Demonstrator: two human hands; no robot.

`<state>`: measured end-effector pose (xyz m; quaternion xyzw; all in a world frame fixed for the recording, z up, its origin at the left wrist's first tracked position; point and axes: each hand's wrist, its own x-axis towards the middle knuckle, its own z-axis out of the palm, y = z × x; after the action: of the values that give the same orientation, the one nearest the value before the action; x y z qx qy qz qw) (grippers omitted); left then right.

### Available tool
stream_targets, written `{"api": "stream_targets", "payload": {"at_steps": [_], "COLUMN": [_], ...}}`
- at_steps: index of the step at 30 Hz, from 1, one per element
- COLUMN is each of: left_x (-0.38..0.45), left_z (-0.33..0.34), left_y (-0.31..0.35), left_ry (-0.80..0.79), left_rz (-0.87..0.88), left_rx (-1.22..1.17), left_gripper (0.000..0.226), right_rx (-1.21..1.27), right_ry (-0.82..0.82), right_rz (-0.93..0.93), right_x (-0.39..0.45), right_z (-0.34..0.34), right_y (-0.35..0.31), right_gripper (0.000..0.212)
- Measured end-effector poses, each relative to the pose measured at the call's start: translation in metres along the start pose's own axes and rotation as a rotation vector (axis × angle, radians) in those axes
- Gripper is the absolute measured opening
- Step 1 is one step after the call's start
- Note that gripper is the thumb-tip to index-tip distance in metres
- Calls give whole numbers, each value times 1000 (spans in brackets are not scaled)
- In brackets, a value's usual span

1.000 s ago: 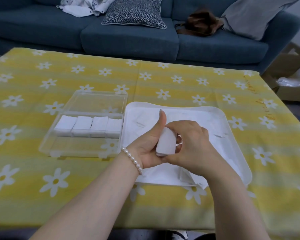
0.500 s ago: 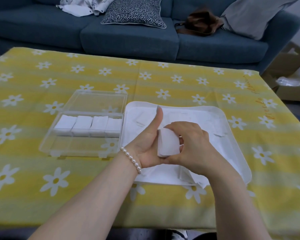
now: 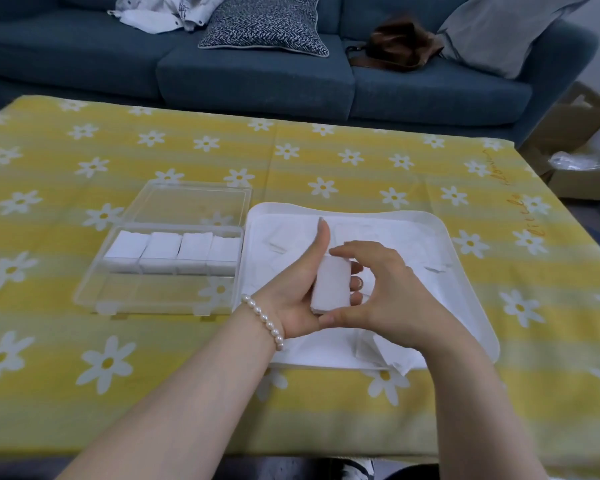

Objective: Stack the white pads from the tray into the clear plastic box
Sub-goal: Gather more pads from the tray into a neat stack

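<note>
Above the near half of the tray (image 3: 471, 258), the left hand (image 3: 291, 299) holds a bundle of pads (image 3: 330, 284) with fingers curled behind and thumb straight up, while the right hand (image 3: 385, 299) pinches its top and bottom edges. A second ago the bundle was rounded and askew; it is now squared, so it appears ready for placing. Left of the tray, the box (image 3: 94, 292) holds four stacks (image 3: 174, 252) in its far row.
</note>
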<state>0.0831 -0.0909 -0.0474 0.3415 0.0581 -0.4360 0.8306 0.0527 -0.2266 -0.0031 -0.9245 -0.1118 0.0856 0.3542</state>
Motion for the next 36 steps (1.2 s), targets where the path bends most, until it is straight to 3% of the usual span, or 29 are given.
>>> {"api": "stream_targets", "payload": {"at_steps": [5,11,19,25,36], "left_x": [2,3,4,4,2], "left_z": [-3,-4,-1,0,1], "left_y": [0,-1,-3,-4,-4], "left_ry": [-30,-38,-10,26,-7], "left_rz": [-33,-10,87,148,129], "left_rx": [-86,-71,-76,-82,25], "left_gripper": [98,89,71,73,69], "right_rx": [24,-27,-7,-3,-218], "right_ry": [46,20,103,124,103], "right_rz": [4,-48,-40,-29,-72], "right_x": [-1,-2,1,2,2], "right_z": [0,0,4,3,8], "right_y": [0,-2,-2,-3,-3], "right_gripper": [89,84,75,78,89]}}
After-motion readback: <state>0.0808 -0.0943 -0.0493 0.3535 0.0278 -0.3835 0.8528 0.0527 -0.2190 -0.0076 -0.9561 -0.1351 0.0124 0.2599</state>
